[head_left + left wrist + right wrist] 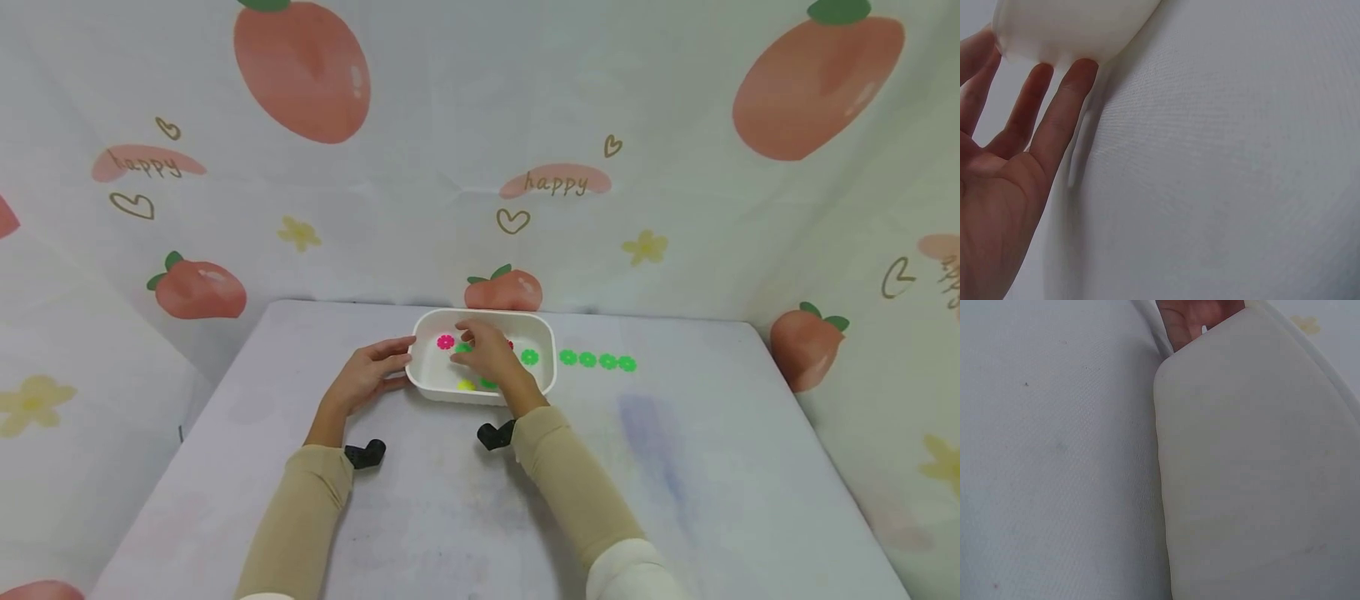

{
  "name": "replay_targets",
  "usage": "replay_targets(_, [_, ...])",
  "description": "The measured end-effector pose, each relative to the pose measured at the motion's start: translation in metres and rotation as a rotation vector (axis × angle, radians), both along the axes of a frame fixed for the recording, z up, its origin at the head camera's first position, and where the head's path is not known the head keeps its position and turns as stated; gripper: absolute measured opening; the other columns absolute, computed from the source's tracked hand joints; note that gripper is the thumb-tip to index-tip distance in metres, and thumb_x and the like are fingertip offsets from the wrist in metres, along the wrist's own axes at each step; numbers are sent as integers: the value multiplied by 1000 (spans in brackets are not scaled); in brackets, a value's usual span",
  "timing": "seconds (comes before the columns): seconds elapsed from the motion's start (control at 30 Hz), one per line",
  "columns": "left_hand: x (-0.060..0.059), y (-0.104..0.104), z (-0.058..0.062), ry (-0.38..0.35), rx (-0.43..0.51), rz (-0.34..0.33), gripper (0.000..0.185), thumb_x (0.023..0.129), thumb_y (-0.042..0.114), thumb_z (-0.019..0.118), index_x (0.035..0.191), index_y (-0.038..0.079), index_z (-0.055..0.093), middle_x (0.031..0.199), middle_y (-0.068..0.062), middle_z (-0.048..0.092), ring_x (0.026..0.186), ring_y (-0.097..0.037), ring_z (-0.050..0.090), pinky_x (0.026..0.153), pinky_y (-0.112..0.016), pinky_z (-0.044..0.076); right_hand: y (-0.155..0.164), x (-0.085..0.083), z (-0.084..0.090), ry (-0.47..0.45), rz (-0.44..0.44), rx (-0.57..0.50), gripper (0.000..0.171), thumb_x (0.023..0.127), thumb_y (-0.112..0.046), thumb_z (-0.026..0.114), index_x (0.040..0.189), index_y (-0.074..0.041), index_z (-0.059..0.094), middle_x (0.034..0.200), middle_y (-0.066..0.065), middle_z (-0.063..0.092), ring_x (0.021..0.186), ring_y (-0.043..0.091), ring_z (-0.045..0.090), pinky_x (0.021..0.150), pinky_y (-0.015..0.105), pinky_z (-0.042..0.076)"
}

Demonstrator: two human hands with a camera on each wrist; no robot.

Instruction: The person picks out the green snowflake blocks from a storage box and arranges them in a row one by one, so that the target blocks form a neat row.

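I see my left hand [369, 372] resting with straight fingers against the white tub's [543, 329] left wall. My right hand [491, 354] reaches inside among pink [446, 342], green [529, 357] and yellow [466, 385] flower pieces; its grip I cannot tell. Four green flowers [597, 360] line the table [712, 467] just right of the tub.

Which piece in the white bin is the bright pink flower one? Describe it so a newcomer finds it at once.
Start at the white rectangular plastic bin mid-table. Inside, at its back left, lies the bright pink flower-shaped plastic disc, just left of the right hand. The clearly visible discs beside it are green or yellow.
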State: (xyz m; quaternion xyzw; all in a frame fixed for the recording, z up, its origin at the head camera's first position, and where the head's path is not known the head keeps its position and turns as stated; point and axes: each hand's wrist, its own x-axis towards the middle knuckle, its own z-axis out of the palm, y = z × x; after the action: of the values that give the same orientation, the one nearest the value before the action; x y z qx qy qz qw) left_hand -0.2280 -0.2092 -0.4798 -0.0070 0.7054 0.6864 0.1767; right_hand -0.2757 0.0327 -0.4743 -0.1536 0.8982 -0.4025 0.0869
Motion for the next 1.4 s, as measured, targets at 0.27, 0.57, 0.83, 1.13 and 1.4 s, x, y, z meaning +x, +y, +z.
replay_targets(0.27, [0,2,1,1,-18,3,49,92,21,64,138,18,51,144,-9,46,124,-23,54,97,-40,54,1,3,1,-5,-13,93,56,81,-23,77,132,-21,54,120,1,64,115,20,53,103,38,46])
replay_targets(0.57, [0,1,2,-3,-27,3,49,92,21,63,139,17,50,145,-7,46,126,-25,52,97,-41,53,-1,5,1,-2,-7,120,51,81,-17,76,129,-19,57,114,1,63,108,19,52,102,38,47])
replay_targets(0.83, [-1,0,2,-11,-35,2,48,93,19,62,140,17,49,145,-7,46,127,-26,51,96,-39,54,-1,7,1,-41,-2,163,48,82,-21,76,126,-23,59,109,-1,61,104,17,52,95,35,52])
replay_targets(1.13, [-2,-1,1,-10,-16,12,50,91,21,65,139,17,50,144,-8,47,125,-25,53,96,-40,54,-2,4,4,-21,-10,77,18,88,-21,69,106,-18,67,97,-1,60,95,17,52,89,30,50])
replay_targets(1.4, [1,-2,3,-15,4,-3,53,90,22,67,140,16,49,146,-10,44,126,-26,52,98,-43,52,1,4,15,30,19,-77,19,90,-22,66,109,-17,67,100,0,66,94,16,59,86,28,53])
